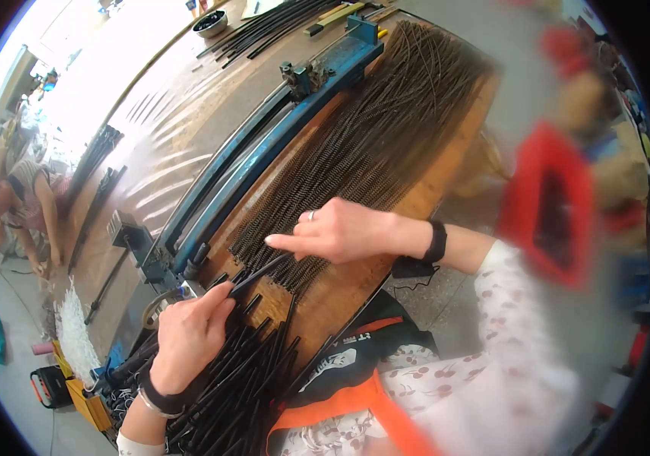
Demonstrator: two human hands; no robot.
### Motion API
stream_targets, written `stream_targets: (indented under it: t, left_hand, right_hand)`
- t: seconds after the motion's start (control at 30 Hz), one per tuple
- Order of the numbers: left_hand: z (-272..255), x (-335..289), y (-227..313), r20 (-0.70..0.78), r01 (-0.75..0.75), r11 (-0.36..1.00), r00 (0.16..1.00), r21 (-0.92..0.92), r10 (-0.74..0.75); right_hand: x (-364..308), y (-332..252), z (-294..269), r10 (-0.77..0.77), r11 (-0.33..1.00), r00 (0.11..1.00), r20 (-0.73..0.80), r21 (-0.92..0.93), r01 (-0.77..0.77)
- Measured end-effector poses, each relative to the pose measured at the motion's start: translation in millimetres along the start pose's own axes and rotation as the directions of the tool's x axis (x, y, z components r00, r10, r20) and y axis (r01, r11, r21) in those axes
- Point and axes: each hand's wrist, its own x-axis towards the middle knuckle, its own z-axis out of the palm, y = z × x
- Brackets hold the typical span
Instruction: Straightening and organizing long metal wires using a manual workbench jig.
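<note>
While the left hand (pixel 190 334) pinches a dark rod (pixel 262 273) slantwise over the bench (pixel 433 185), the right hand (pixel 349 232), index extended, curls at its far end, grip unclear; bare wood separates the coiled springs (pixel 325 171) from the bench edge

White print marks the dark apron (pixel 363 357) across my lap, at 6 o'clock in the head view. A short row of small white letters (pixel 351 337) climbs the cloth toward 2 o'clock, just beside a red-orange stripe (pixel 380 327). Below it, toward 7 o'clock, a larger white print (pixel 331 368) slants the same way; its outlines are too soft for me to tell lettering from emblem. Both stand on the apron's dark part, on the 12 o'clock side of its broad orange band (pixel 325 416).
</note>
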Motion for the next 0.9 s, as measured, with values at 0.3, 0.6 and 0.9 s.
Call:
stream_targets:
  t: [0.3,0.6,0.9]
  left_hand:
    - [-36,51,-4,-0.275,-0.144,0.917,0.926,0.372,0.257]
    - [-16,121,11,-0.252,-0.224,0.893,0.907,0.391,0.338]
    - [-6,136,23,-0.161,-0.278,0.927,0.932,0.253,0.324]
  right_hand:
    - [-31,83,-33,0.649,0.755,0.761,-0.006,0.129,-0.643]
    - [-26,130,-68,0.43,0.894,0.867,-0.254,-0.019,-0.449]
    - [-86,187,-121,0.546,0.755,0.716,-0.434,-0.115,-0.646]
